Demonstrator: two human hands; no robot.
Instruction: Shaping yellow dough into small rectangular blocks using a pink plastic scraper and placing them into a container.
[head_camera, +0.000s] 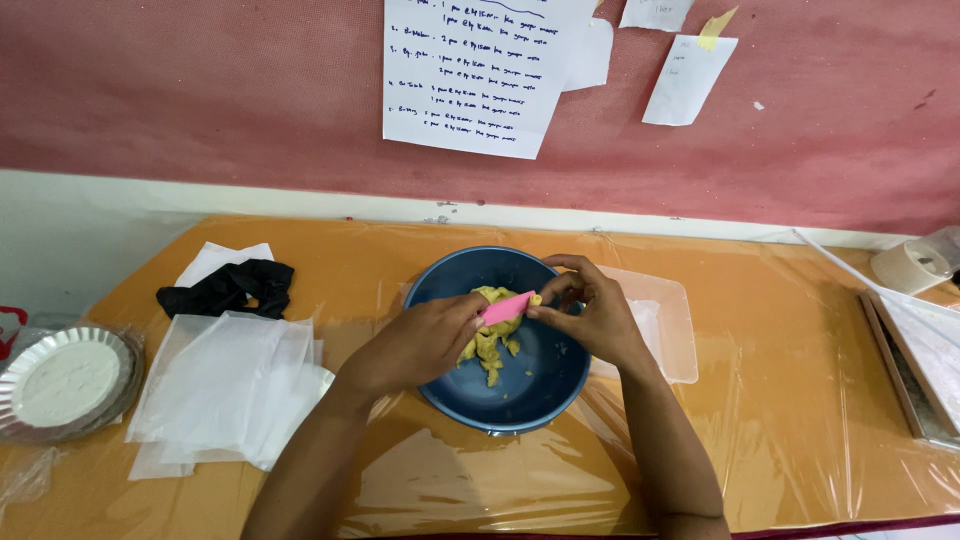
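Both hands meet over a blue bowl (520, 390) at the middle of the table. Left hand (425, 345): forearm angled up from the lower edge, fingers curled, thumb and fingertips pinching a pink scraper (508, 306) by its lower end. Right hand (590, 315): wrist bent inward, fingertips drawn together on the scraper's upper end, where a bit of yellow dough (490, 345) clings. Remaining dough: a ragged lump on the bowl's floor, partly hidden behind the left hand.

Table covering: clear plastic film (800, 400) over orange. Left of bowl: stack of white translucent sheets (225, 385), black cloth (230, 285), fluted foil pan (65, 380). Behind bowl: clear plastic tray (670, 320), partly covered by the right hand. Right edge: roll of tape (910, 265) and a flat framed board (920, 370), both cut off. Wall: paper notes (470, 75), writing too small to make out.
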